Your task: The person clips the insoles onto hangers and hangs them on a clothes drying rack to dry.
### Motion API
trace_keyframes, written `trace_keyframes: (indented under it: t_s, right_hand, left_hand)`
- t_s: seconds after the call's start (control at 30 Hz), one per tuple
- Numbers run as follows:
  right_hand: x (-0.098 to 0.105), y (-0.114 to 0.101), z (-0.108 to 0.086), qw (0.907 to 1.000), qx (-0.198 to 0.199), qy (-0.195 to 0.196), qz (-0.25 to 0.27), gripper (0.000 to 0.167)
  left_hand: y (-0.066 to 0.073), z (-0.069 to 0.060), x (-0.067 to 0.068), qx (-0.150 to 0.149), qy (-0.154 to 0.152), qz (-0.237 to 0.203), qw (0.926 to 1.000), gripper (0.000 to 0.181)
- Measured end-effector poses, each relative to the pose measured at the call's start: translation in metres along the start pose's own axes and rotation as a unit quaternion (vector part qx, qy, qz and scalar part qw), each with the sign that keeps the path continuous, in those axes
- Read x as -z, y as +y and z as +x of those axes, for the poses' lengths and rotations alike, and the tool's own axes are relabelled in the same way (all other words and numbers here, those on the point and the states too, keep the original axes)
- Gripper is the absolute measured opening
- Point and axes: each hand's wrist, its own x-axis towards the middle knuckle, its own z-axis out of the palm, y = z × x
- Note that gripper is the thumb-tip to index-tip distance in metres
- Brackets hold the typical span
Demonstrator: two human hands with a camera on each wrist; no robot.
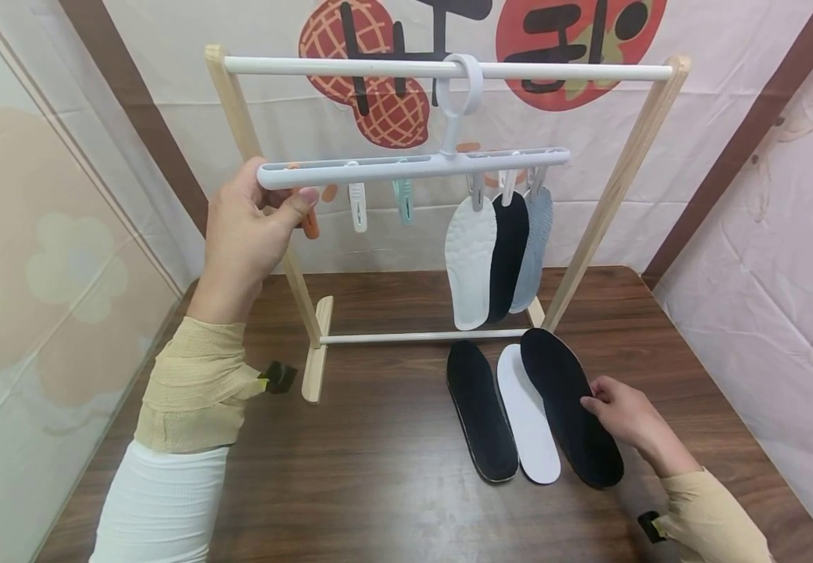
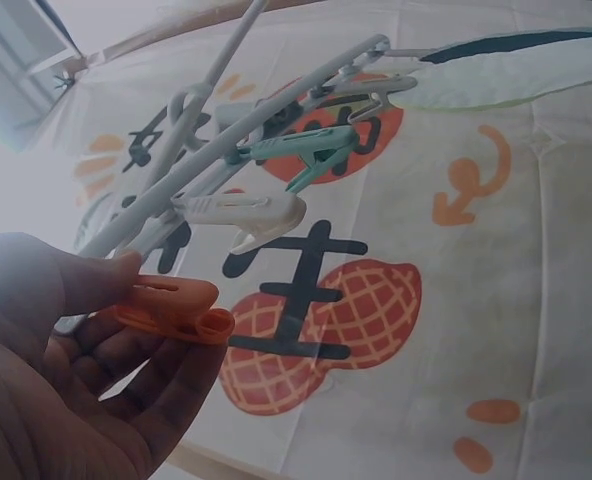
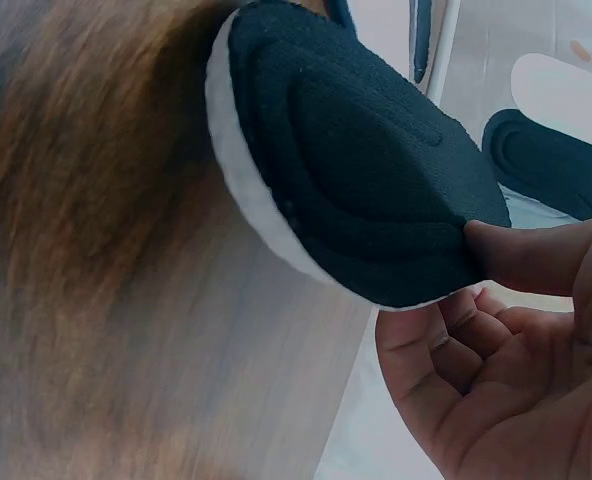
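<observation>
A light grey hanger (image 1: 378,167) hooks over the rack's white top rod. My left hand (image 1: 248,227) is at its left end, thumb and fingers pinching the orange clip (image 2: 171,305). A white clip (image 1: 357,205) and a teal clip (image 1: 404,200) hang beside it, holding nothing. On the hanger's right half, clips hold a white insole (image 1: 470,266), a black insole (image 1: 507,258) and a grey insole (image 1: 535,254). My right hand (image 1: 628,414) pinches the edge of a black insole (image 1: 571,407) with a white underside, tilted above the table.
Another black insole (image 1: 480,410) and a white insole (image 1: 529,414) lie side by side on the wooden table (image 1: 350,469). The rack's wooden posts (image 1: 610,195) stand on either side, joined by a low white rod (image 1: 420,337). A printed cloth (image 1: 167,62) hangs behind.
</observation>
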Motion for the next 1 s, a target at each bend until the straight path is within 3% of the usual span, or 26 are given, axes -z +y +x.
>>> trace_keyframes:
  t_s: [0.47,0.7,1.0]
  right_hand:
    - [0.005,-0.012,-0.001,0.9998,0.020,-0.006,0.003,0.015]
    - [0.006,-0.019,-0.001,0.9990,0.043,-0.004,0.005,0.013]
    - [0.006,-0.029,0.002,0.9983,0.055,-0.012,0.014,0.011]
  left_hand:
    - [0.000,-0.002,0.000,-0.004,-0.008,-0.004,1.0000,0.021]
    - [-0.002,-0.003,-0.001,0.000,-0.018,-0.033,0.9993,0.024]
    - [-0.002,-0.006,-0.003,0.004,-0.017,0.005,0.9998,0.019]
